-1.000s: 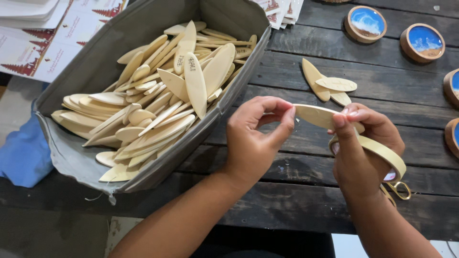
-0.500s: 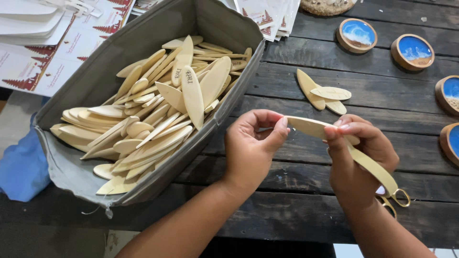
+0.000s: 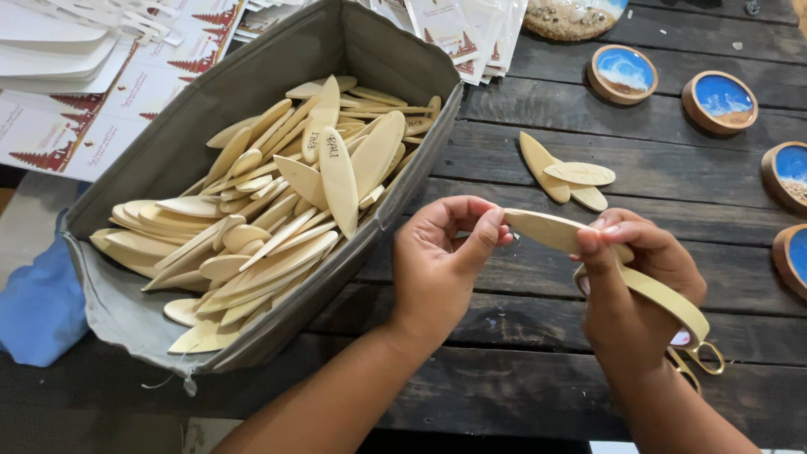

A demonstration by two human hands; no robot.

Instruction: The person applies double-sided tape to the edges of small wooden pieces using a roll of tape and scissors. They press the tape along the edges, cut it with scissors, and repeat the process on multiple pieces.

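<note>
While spread across the whole view, dark plank table (image 3: 521, 395) carrying everything. Grey fabric bin (image 3: 160, 168) at centre-left, approx. full of pale surfboard-shaped wooden pieces (image 3: 277, 210), some w/ lettering. White printed cards (image 3: 76, 101) upper left beside bin, more packets (image 3: 454, 29) behind it at top. Blue cloth (image 3: 38, 303) at left edge, below bin corner. Round wood-rimmed coasters w/ blue resin (image 3: 622, 74) along top right & right edge. Three loose wooden pieces (image 3: 563, 172) lying overlapped on table, btw. bin and coasters. Left hand (image 3: 441, 269) closed, thumb and fingers pinching pointed left tip of a held wooden piece (image 3: 546, 229). Right hand (image 3: 639, 294) closed too, gripping same piece at its right end plus a long pale strip (image 3: 672, 301) running down-right across the palm. Held piece above table edge, right of bin, just below the loose three. Gold ring-shaped metal bit (image 3: 702, 361) showing under right hand; exact kind unclear.
</note>
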